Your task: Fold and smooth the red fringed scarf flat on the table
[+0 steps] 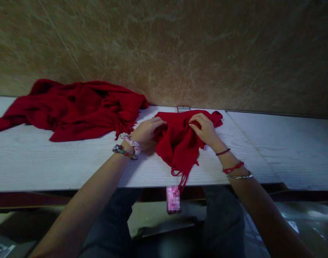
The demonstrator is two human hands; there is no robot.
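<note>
A red fringed scarf [177, 143] lies bunched on the white table in front of me, its tassels hanging towards the front edge. My left hand [149, 129] is closed on the scarf's left side, with some fingertips hidden by cloth. On the upper right part, my right hand [204, 129] pinches a fold between thumb and fingers. To the left, a larger heap of red fringed cloth [80, 107] spreads along the wall, apart from the piece I hold.
A brown marbled wall [164, 53] borders the far side of the white table [261, 143]. Behind the scarf, a small flat rectangular object [183, 109] shows at the wall. A pixelated pink rectangle [173, 199] appears below the table's front edge, above my legs.
</note>
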